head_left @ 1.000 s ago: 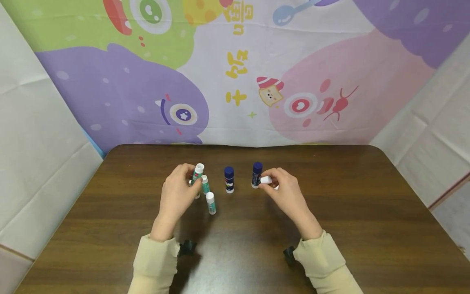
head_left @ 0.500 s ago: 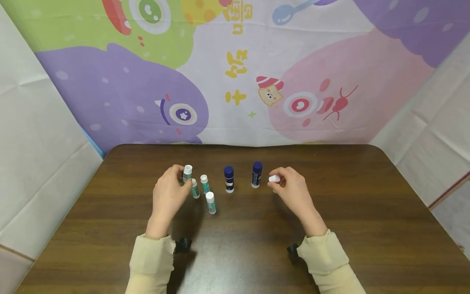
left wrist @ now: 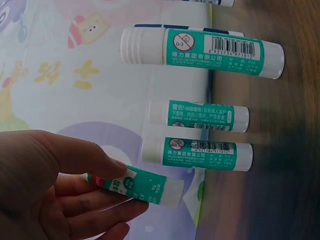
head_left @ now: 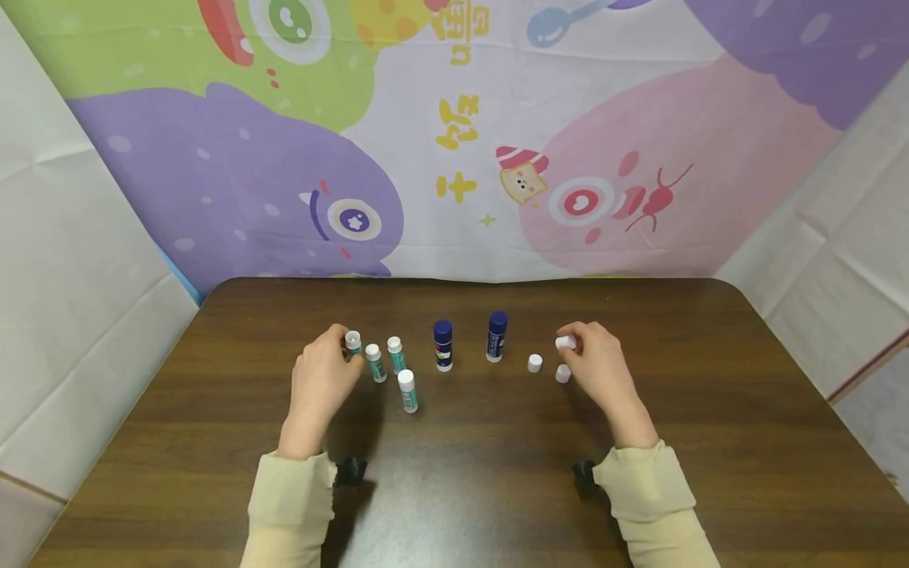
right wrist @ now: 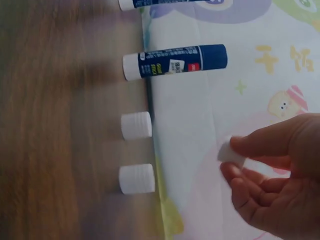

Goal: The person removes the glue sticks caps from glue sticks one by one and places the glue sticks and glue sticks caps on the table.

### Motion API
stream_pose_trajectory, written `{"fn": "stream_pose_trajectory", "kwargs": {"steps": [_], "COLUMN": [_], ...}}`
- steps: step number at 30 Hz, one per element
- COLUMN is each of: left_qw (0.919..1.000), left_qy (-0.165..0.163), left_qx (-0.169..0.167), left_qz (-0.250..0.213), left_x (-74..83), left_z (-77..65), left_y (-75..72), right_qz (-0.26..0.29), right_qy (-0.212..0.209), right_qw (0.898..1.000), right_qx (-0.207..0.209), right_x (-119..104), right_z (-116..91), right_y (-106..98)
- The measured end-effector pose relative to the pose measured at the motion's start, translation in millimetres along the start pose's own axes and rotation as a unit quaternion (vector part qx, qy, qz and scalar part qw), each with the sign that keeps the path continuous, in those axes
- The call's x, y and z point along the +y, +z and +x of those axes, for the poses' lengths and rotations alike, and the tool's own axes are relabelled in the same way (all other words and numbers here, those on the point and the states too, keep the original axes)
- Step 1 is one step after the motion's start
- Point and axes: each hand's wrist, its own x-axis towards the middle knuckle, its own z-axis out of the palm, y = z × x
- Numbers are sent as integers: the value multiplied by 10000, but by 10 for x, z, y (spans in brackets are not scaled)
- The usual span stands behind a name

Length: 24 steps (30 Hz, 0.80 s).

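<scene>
My left hand grips a green-and-white glue stick at the left end of the group, its white top uncapped in the head view. Beside it stand three more green glue sticks: one near the fingers, another to its right, and a third closer to the person, with a ridged white cap. Over on the right, my right hand pinches a small white cap between thumb and fingers, raised above the table. Two more white caps rest on the table by that hand.
Two navy glue sticks with blue caps stand upright in the middle, between the hands. Behind the brown table hangs a cartoon-printed cloth. Pale panels flank both sides.
My right hand has moved right with the white cap, away from the navy glue sticks, exposing two caps on the table. My left hand has shifted left and lowered its glue stick.
</scene>
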Motion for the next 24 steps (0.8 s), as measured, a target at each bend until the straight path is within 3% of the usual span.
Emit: {"fn": "stream_pose_trajectory", "kwargs": {"steps": [7, 15, 24], "left_qw": [9996, 9969, 9958], "left_qy": [5, 158, 145], "left_qx": [-206, -683, -773], "left_qz": [193, 342, 468], "left_x": [-22, -102, -148], "left_z": [-5, -10, 2], "left_y": [-21, 3, 21], "right_qz": [-328, -757, -1043], "right_qy": [324, 747, 917], "right_qw": [9979, 9889, 9807], "right_qx": [-453, -1035, -1378], "right_x": [93, 190, 198], "right_z": [-17, -16, -45], "right_y": [-74, -129, -142]}}
